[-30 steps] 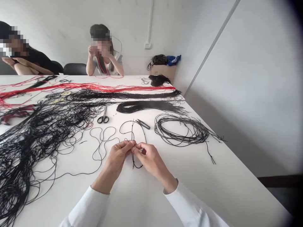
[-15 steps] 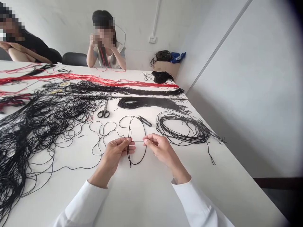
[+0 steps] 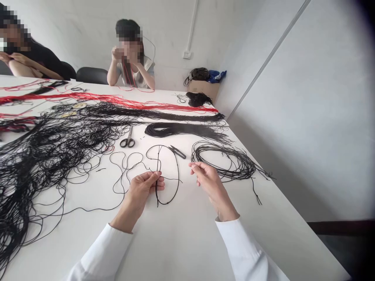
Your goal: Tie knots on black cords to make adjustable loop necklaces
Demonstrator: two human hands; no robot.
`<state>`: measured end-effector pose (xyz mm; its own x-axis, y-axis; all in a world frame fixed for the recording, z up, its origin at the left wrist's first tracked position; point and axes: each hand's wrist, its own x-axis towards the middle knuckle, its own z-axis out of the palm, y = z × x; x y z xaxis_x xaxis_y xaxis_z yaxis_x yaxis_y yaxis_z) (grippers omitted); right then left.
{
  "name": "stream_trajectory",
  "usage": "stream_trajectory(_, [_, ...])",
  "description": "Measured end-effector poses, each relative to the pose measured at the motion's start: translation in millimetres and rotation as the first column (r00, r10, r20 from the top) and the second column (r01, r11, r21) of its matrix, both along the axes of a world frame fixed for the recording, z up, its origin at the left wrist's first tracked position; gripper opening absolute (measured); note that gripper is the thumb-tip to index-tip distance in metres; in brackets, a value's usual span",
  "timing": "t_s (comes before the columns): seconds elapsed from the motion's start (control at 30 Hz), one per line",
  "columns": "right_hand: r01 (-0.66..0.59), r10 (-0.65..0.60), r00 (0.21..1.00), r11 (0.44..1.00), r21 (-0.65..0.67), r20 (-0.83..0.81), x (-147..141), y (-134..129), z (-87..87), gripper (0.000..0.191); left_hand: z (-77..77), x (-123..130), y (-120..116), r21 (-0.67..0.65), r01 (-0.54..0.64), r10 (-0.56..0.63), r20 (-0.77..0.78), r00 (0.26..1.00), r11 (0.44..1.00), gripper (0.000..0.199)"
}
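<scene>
My left hand (image 3: 142, 189) pinches a loop of thin black cord (image 3: 177, 175) near a thicker, knotted stretch (image 3: 158, 171), which hangs down to the tabletop. My right hand (image 3: 208, 183) has moved away from the loop and hovers over the white table (image 3: 181, 242). Its thumb and fingertips are closed together, with no cord visible between them. It is nearest to a loose coil of black cord (image 3: 225, 164). Just above the loop lie black thread snips (image 3: 177, 152), and a long wavy cord (image 3: 125, 168) runs off to the left of my left hand.
A large tangle of black cords (image 3: 43, 164) spreads across the left of the table. Black-handled scissors (image 3: 127, 140), a black bundle (image 3: 184, 130) and red strands (image 3: 123, 101) lie farther off. A seated co-worker (image 3: 131, 66) faces me across the table, and the wall bounds the right side.
My right hand has moved right and away from the cord, and the thin strand it pinched is no longer stretched between my hands. My left hand has stayed on the loop.
</scene>
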<state>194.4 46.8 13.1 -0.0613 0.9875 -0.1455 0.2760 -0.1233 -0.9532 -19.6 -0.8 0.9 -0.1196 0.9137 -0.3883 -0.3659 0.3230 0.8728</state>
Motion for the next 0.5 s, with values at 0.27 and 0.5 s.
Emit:
stream_trajectory(0.27, [-0.359,0.254,0.905,0.887,0.291,0.341,-68,1,39.9,0.022,-6.6,6,-1,0.077,0.018,-0.007,-0.142,0.990,0.997,0.038])
stream_trajectory(0.5, [-0.559,0.545,0.669,0.817,-0.141,0.505,-114,28,55.0,0.023,-8.8,6,-1,0.099,0.024,-0.009,-0.150,0.989,0.995,0.040])
